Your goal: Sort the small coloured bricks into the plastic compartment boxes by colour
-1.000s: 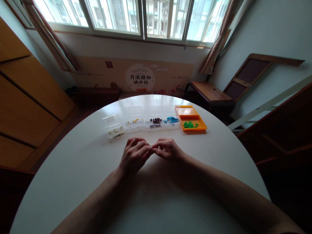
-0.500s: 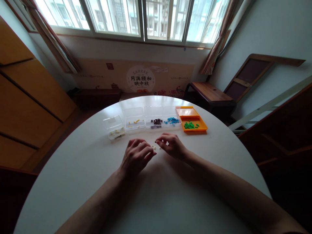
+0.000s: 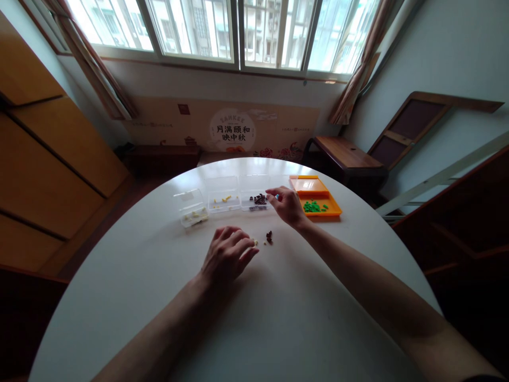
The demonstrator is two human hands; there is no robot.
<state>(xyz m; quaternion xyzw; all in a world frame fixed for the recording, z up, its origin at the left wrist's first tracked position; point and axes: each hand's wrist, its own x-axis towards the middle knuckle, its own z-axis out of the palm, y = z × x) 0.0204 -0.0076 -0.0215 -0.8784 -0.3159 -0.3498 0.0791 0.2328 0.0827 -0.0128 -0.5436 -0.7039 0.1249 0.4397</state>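
Observation:
My left hand (image 3: 227, 255) rests on the white round table (image 3: 278, 323), fingers curled, its fingertips pinching a small pale brick (image 3: 255, 242). A little dark brown cluster of bricks (image 3: 269, 237) lies on the table just right of it. My right hand (image 3: 287, 205) reaches forward over the row of boxes and pinches a blue brick (image 3: 277, 197) at the clear box next to the dark brown bricks (image 3: 260, 199). That blue box is mostly hidden under the hand.
A row stands at the table's far side: a clear box with pale bricks (image 3: 192, 212), a clear box with yellow bricks (image 3: 221, 195), and an orange tray (image 3: 332, 211) holding green bricks (image 3: 314, 206). A wooden bench (image 3: 345, 154) stands behind on the right.
My right hand has left my left hand and reached forward to the boxes, leaving a dark brown cluster on the table. My left hand has stayed put.

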